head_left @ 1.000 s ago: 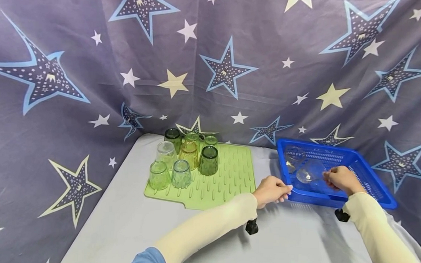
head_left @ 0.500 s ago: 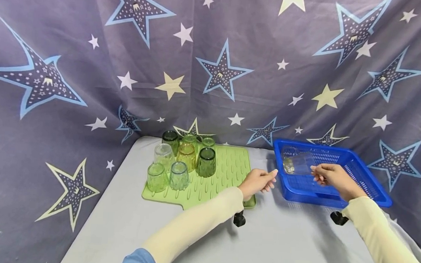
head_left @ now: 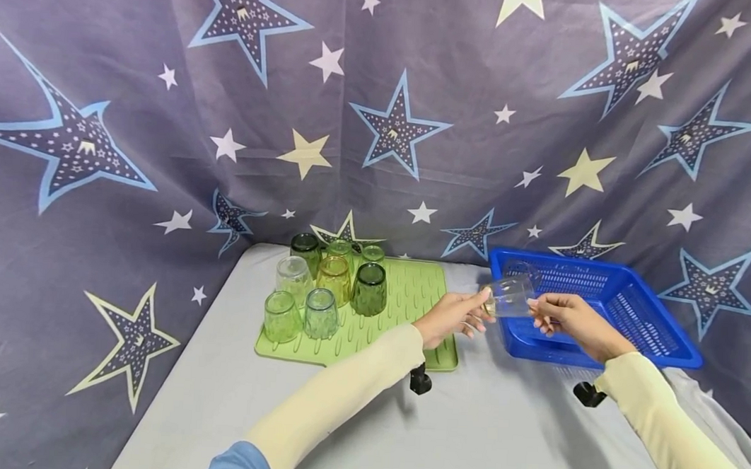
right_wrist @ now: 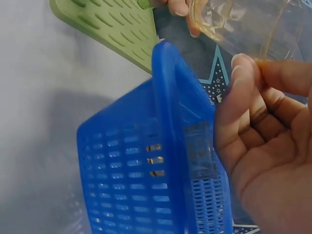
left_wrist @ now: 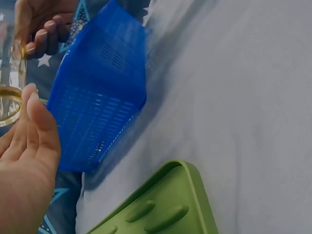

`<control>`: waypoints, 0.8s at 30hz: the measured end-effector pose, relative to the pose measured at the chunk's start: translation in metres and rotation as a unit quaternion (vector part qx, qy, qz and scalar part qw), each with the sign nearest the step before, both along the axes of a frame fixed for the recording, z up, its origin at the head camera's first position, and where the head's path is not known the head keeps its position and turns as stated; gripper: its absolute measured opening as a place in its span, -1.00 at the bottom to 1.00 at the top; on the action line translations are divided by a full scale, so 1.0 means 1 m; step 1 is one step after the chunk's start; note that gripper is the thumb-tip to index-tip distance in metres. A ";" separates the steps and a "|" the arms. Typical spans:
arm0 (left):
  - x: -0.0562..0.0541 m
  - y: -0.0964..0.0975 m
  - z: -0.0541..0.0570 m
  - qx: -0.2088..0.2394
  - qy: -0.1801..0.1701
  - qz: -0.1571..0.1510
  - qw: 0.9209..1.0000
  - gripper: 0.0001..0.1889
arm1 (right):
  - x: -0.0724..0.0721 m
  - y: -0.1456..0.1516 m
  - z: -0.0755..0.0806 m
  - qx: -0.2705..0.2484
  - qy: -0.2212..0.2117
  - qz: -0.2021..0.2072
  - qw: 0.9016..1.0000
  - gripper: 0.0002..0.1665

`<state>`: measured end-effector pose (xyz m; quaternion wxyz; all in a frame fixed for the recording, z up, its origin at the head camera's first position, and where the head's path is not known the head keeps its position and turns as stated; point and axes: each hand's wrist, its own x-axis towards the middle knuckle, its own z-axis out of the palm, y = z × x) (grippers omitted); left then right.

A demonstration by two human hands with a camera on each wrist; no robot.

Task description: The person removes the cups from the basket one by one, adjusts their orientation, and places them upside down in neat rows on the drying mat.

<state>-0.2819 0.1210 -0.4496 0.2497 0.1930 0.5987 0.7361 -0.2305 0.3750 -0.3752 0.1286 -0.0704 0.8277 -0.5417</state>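
A clear drinking glass (head_left: 511, 297) lies sideways in the air over the left end of the blue basket (head_left: 560, 352), held between both hands. My left hand (head_left: 453, 315) pinches its base end, thumb above and fingers beneath. At the opposite end my right hand (head_left: 571, 321) pinches the rim between thumb and forefinger; the right wrist view shows this grip on the glass (right_wrist: 287, 29) closely. Another clear glass (head_left: 528, 271) is faintly visible inside the basket, partly hidden behind the held one.
Left of the basket lies a green drying mat (head_left: 417, 293). Several upside-down tinted glasses stand on its left half, among them a dark green glass (head_left: 369, 291) and a yellow glass (head_left: 333, 280). A star-patterned curtain (head_left: 468, 161) hangs behind the white-covered table (head_left: 467, 423).
My right hand has lifted the glass from the basket and brought it left, tipped sideways. My left hand left the basket's rim, drew back left, then took the glass's base end.
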 end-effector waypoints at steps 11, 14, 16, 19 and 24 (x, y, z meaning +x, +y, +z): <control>-0.003 -0.011 0.004 0.024 -0.004 -0.013 1.000 -0.41 | 0.002 -0.002 -0.011 0.018 -0.012 0.018 1.000 -0.54; -0.004 -0.018 0.006 0.015 0.018 -0.002 1.000 -0.49 | 0.005 -0.002 -0.012 0.033 0.001 0.010 0.999 -0.50; -0.005 -0.025 0.009 0.002 0.036 0.007 0.999 -0.52 | 0.007 -0.002 -0.012 0.046 0.012 0.005 0.999 -0.53; -0.007 -0.037 0.015 -0.027 0.064 0.019 0.997 -0.51 | 0.011 -0.002 -0.012 0.087 0.042 0.014 0.995 -0.59; -0.010 -0.057 0.025 -0.105 0.122 0.018 0.987 -0.42 | 0.014 -0.003 -0.013 0.180 0.098 0.017 0.979 -0.60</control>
